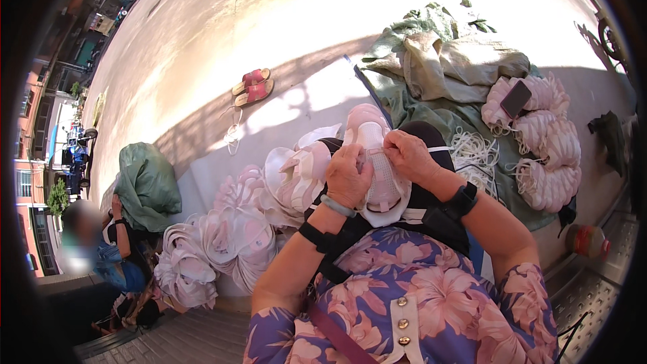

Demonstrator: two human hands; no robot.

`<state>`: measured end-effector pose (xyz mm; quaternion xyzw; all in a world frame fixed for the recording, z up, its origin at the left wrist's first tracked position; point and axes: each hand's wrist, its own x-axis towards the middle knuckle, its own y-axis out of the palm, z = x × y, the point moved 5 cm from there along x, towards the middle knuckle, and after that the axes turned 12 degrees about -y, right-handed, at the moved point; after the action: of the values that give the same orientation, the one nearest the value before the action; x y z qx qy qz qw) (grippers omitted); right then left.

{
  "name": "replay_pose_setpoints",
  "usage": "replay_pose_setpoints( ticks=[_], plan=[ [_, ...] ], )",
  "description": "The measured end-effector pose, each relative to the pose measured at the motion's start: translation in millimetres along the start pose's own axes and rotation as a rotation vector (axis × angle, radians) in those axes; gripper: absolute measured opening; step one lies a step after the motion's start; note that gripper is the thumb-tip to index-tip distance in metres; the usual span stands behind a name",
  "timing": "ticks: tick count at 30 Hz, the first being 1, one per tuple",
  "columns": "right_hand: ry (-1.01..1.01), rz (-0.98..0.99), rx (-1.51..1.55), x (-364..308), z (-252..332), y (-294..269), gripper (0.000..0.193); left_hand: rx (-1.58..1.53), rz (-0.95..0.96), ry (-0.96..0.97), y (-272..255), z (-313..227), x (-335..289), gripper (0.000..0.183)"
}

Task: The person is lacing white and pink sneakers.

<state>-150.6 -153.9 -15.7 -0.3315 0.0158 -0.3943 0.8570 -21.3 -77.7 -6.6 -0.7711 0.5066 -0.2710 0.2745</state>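
A pink and white shoe upper (382, 190) lies lengthwise across my lap, its rounded toe pointing away from me. My left hand (348, 175) is closed on the upper's left side, thumb and fingers pinched near the middle opening. On the opposite side my right hand (410, 156) is closed as well, its fingertips pressed together at the upper's edge. Whether a lace runs between the fingertips is too small to tell. A bundle of white laces (474, 158) lies just right of my right knee.
Stacked pink and white uppers (236, 239) lie to my left. Rolled bundles of uppers (549, 155) and a phone (516, 99) rest on green sacking (431, 111) at right. Red sandals (255, 87) stand ahead. Another person (121, 249) sits at far left beside a green sack (149, 178).
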Motion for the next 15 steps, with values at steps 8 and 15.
replay_pose_setpoints(
  ticks=[8, 15],
  plan=[
    [-0.048, -0.19, -0.215, -16.7, 11.3, 16.4, 0.004, -0.194, 0.005, -0.139, 10.4, 16.9, -4.6, 0.016],
    [-0.077, -0.186, -0.265, -4.1, -0.8, 19.0, 0.007, -0.167, -0.073, -0.208, 20.6, 12.6, 4.2, 0.012]
  ],
)
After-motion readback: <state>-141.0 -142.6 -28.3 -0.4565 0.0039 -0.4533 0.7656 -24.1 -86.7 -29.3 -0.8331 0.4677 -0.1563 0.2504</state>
